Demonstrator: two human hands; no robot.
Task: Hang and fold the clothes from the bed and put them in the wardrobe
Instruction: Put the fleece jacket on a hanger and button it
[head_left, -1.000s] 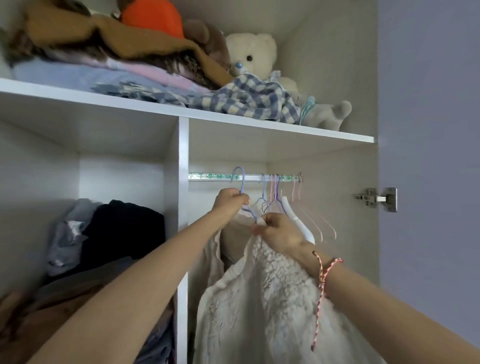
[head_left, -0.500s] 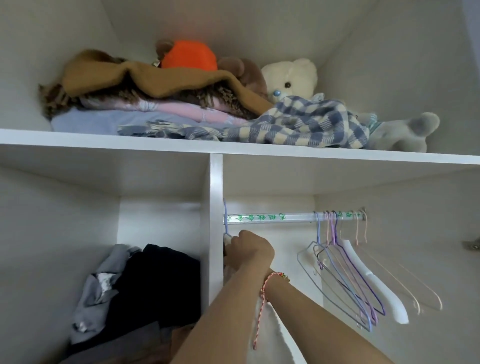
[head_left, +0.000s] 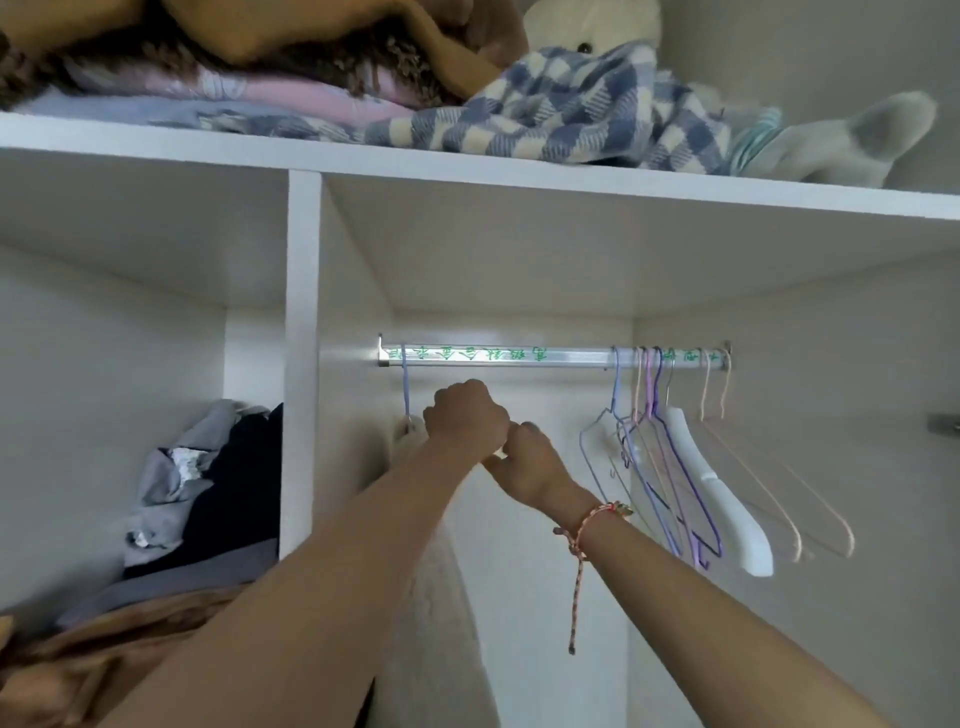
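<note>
A white fleecy garment (head_left: 436, 597) hangs on a blue wire hanger (head_left: 404, 387) hooked at the far left end of the wardrobe rail (head_left: 519, 356). My arms hide most of the garment. My left hand (head_left: 465, 418) is curled in a fist just right of the hanger's neck, gripping the garment's top. Touching it from the right, my right hand (head_left: 527, 470) pinches a pale bit of the same garment; a braided string bracelet sits on its wrist.
Several bare hangers (head_left: 675, 467) crowd the rail's right end. A white divider (head_left: 301, 364) separates a left compartment piled with dark and grey clothes (head_left: 218, 493). The top shelf (head_left: 467, 166) carries folded blankets, a checked throw (head_left: 571, 104) and soft toys.
The hanger with the white garment has slid from among the other hangers to the rail's left end. Both hands followed it. The view has moved closer and tilted up.
</note>
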